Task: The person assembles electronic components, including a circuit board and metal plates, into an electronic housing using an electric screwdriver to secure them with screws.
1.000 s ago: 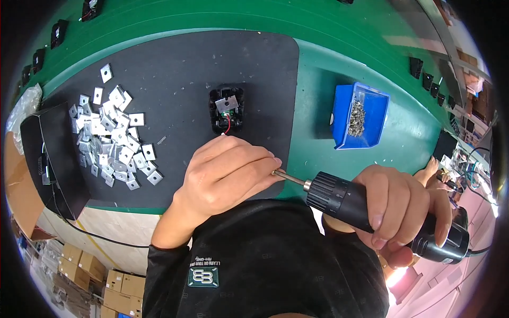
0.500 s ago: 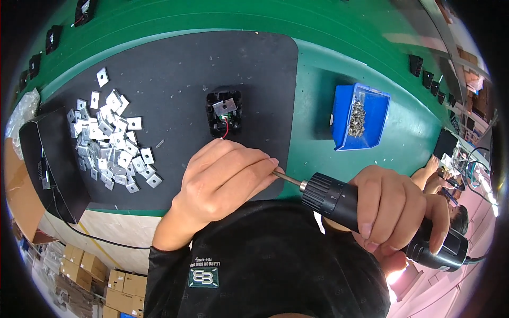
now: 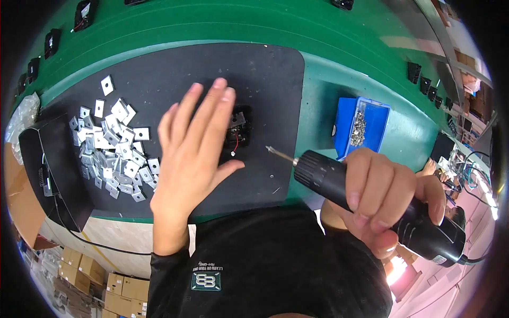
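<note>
My left hand (image 3: 193, 135), palm down with fingers stretched and the thumb apart, hovers by the left side of a small black plastic housing (image 3: 245, 139) and partly hides it. Inside the housing lies a metal plate (image 3: 238, 120) with a hole; a red wire with a small white plug trails from its near end. My right hand (image 3: 384, 191) is wrapped round a black corded electric screwdriver (image 3: 324, 176). Its bit points left over the mat, short of the housing. Something small and pale sits at the bit's tip, possibly a screw.
Many loose square metal plates (image 3: 119, 138) are heaped on the black mat (image 3: 275, 95) at left. A blue bin (image 3: 380, 124) of small screws stands at right. Beyond runs a green belt (image 3: 222, 24) with black housings. A black box (image 3: 55, 169) stands at far left.
My left hand has left the screwdriver bit, opened and moved up beside the housing. The screwdriver has shifted slightly left and up, baring its tip. The view has shifted a little.
</note>
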A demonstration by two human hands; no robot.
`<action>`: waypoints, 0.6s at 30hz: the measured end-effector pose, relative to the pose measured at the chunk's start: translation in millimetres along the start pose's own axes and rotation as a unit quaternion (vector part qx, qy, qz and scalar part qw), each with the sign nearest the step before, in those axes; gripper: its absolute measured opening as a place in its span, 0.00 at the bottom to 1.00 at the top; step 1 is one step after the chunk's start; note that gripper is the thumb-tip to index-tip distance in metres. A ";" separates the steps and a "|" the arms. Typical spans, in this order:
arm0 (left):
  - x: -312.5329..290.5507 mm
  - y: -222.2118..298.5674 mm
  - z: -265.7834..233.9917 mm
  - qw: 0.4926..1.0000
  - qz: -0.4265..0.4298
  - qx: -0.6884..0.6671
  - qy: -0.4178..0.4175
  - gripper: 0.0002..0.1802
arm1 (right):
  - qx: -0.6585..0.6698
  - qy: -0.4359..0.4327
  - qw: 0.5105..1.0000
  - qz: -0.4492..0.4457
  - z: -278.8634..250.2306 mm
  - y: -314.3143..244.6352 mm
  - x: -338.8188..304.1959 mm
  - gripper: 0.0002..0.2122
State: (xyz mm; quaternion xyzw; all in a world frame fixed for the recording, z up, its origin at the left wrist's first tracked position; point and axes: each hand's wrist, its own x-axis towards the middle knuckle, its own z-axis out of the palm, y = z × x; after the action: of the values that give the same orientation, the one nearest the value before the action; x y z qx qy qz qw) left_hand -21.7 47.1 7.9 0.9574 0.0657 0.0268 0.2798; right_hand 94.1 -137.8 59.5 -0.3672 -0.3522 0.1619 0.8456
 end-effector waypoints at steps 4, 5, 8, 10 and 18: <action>-2.4 -9.9 21.3 0.998 0.032 -0.045 0.028 0.51 | -0.040 -0.004 0.999 0.034 4.9 11.5 3.7 0.20; -0.2 -11.8 21.4 0.997 0.030 -0.064 0.030 0.49 | -0.051 -0.017 0.998 0.041 3.3 15.4 5.4 0.20; 1.3 -10.6 22.3 0.994 0.020 -0.097 0.035 0.46 | -0.060 -0.031 0.996 0.054 4.8 24.1 6.4 0.19; 2.4 -7.8 21.6 0.993 0.015 -0.112 0.038 0.44 | -0.087 -0.023 0.995 0.047 6.8 32.1 6.2 0.19; 5.2 -5.9 23.6 0.989 -0.012 -0.148 0.020 0.41 | -0.088 -0.039 0.994 0.057 3.3 38.4 7.0 0.19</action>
State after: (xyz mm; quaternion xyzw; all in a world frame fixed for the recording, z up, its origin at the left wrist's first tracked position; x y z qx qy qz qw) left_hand -15.1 40.2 -15.1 0.9039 0.0784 0.0522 0.4172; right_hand 96.0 -106.4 36.1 -0.4530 -0.3762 0.1927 0.7849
